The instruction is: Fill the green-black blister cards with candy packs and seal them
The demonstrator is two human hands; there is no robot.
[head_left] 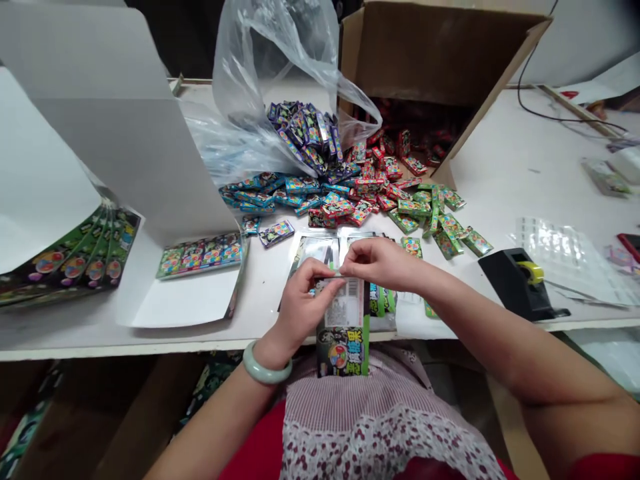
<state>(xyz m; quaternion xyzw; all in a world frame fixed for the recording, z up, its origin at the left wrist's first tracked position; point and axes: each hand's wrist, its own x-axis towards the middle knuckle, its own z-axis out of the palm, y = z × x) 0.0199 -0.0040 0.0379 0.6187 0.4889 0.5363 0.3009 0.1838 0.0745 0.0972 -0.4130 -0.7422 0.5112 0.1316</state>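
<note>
Right now, my left grip and right grip are both clenched, pinching the top edge of a barcoded printed packet, held upright over the tabletop's front edge.

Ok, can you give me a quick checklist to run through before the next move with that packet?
1. Grip: ok. The left hand and right hand both pinch the top of the printed packet.
2. Barcode label facing up: ok.
3. Top edge closed: cannot tell, fingers cover it.
4. Packet supported: not ok, it overhangs the front edge of the table.
5. Tape dispenser upright beyond the right hand: ok.
</note>
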